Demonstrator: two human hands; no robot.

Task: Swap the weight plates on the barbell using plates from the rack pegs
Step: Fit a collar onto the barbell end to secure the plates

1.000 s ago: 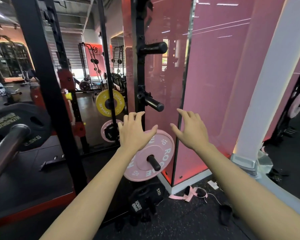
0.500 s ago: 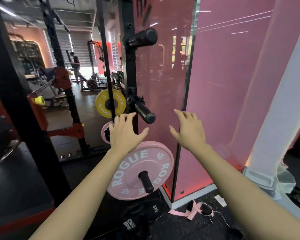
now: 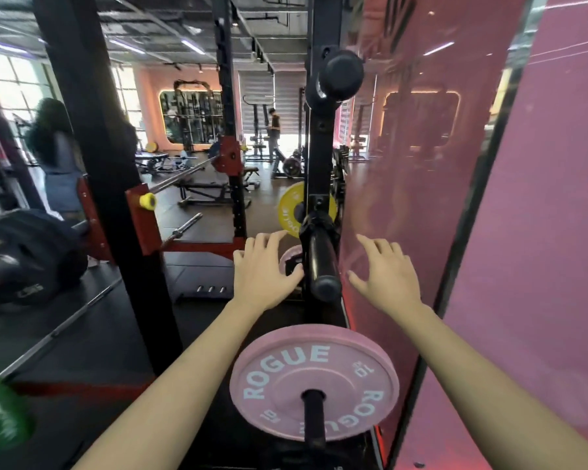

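Note:
A pink ROGUE 10 plate (image 3: 314, 381) hangs on the lowest black peg (image 3: 314, 415) of the rack upright (image 3: 319, 154), right below me. My left hand (image 3: 263, 273) and my right hand (image 3: 386, 273) hover with fingers spread, empty, above the plate on either side of the bare middle peg (image 3: 321, 262). Neither hand touches the plate. Another bare peg (image 3: 340, 74) sticks out higher up. The barbell sleeve with a black plate (image 3: 24, 256) sits at the far left, blurred.
A yellow plate (image 3: 291, 210) and a small pink plate (image 3: 291, 254) hang behind the upright. A pink glass panel (image 3: 421, 198) stands close on the right. A black rack post (image 3: 99, 164) rises on the left. A green plate (image 3: 0, 415) shows at the bottom left. People stand farther back.
The view has swung closer and more over the rack, so the pink plate sits lower in view. Both hands stay spread and empty, now level with the middle peg above the plate.

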